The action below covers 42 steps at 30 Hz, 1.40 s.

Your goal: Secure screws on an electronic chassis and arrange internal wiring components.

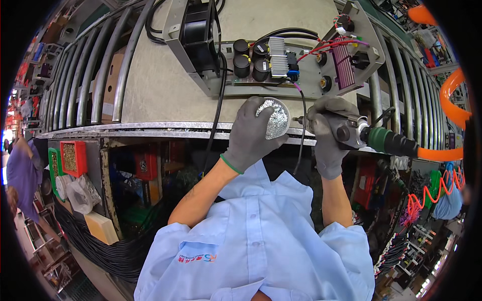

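My left hand (247,134), in a grey glove, is closed around a small round white dish (287,120) filled with shiny silver fasteners (273,118). A power screwdriver (354,132) is in my gloved right hand (329,140); its tip points left toward the dish, a little apart from it. From its back end an orange hose (442,153) leads off to the right. Just beyond both hands lies a grey metal chassis (231,91) with a black fan (200,40), several black capacitors (242,66), a silver heat sink (279,57) and a purple finned part (344,65).
The chassis rests on a pale board (143,90) over a roller conveyor (106,65). A black cable (217,113) hangs over the front rail (165,128). At left are a red bin (74,158), bundled black cables (110,258) and another person in purple (30,173). A red coiled hose (427,200) hangs right.
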Tool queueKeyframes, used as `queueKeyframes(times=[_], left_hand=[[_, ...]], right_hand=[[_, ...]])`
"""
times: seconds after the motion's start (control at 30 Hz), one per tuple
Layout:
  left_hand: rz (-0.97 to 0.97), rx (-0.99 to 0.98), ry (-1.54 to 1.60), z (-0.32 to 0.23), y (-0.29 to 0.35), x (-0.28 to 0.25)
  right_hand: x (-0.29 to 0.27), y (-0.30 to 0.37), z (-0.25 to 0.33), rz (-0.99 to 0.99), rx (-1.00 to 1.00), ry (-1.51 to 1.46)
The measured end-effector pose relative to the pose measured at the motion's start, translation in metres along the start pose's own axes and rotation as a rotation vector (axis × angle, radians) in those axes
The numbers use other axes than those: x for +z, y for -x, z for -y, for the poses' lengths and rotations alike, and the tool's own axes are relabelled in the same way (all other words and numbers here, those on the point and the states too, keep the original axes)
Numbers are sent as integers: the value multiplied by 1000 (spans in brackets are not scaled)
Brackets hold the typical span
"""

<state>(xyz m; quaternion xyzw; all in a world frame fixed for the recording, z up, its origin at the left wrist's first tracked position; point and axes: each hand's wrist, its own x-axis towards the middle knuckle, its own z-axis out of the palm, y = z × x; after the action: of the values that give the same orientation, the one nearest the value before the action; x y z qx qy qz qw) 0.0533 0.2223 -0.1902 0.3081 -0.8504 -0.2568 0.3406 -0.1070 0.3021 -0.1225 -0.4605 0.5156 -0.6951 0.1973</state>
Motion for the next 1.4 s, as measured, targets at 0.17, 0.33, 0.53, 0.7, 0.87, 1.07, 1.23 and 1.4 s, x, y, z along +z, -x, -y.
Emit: queueKeyframes(times=[0.17, 0.33, 0.53, 0.7, 0.87, 1.07, 1.23, 1.4], left_hand=[[-150, 259, -48, 3, 8, 0], [-77, 98, -27, 2, 6, 1], [-10, -5, -27, -2, 2, 1], [-7, 49, -97, 0, 2, 2], [13, 61, -93, 3, 3, 2], [59, -21, -37, 1, 1, 0], [140, -69, -26, -2, -2, -4], [130, -80, 57, -1, -2, -5]], right_hand=[[7, -2, 1, -5, -19, -59], [9, -6, 8, -10, -4, -116], [14, -15, 19, -50, -48, -193], [34, -26, 22, -85, 28, -306], [50, -41, 12, 27, -28, -251], [65, -46, -1, 42, 56, -226], [76, -49, -7, 29, 109, -177], [77, -49, -13, -9, 149, -52]])
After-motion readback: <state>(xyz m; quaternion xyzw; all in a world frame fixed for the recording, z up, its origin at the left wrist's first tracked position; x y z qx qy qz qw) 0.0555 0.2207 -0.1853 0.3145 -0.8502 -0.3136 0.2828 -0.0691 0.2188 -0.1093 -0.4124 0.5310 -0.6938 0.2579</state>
